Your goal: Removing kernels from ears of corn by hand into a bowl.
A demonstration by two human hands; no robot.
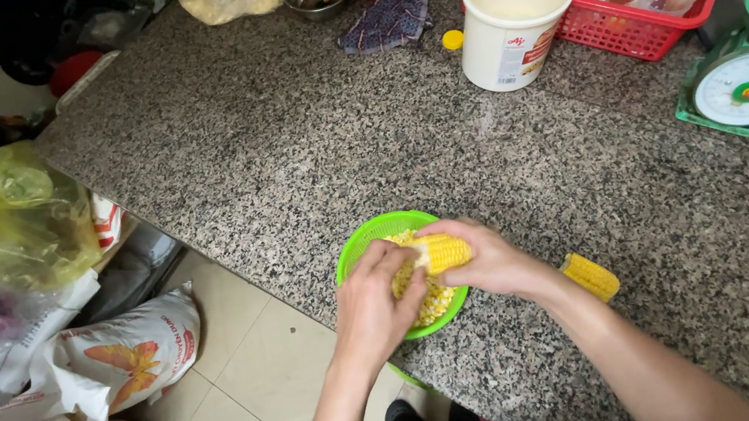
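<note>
Both hands, left and right, in closed grip on one corn cob (above the green basket of kernels).

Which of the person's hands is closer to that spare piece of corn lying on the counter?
The right hand. It grips a corn cob over the green bowl, with the spare corn piece lying just beside its wrist. The left hand is farther, on the bowl's other side.

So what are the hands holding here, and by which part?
Both hands hold one yellow corn cob piece over the green plastic colander: the right hand grips its right end, the left hand its left end.
</note>
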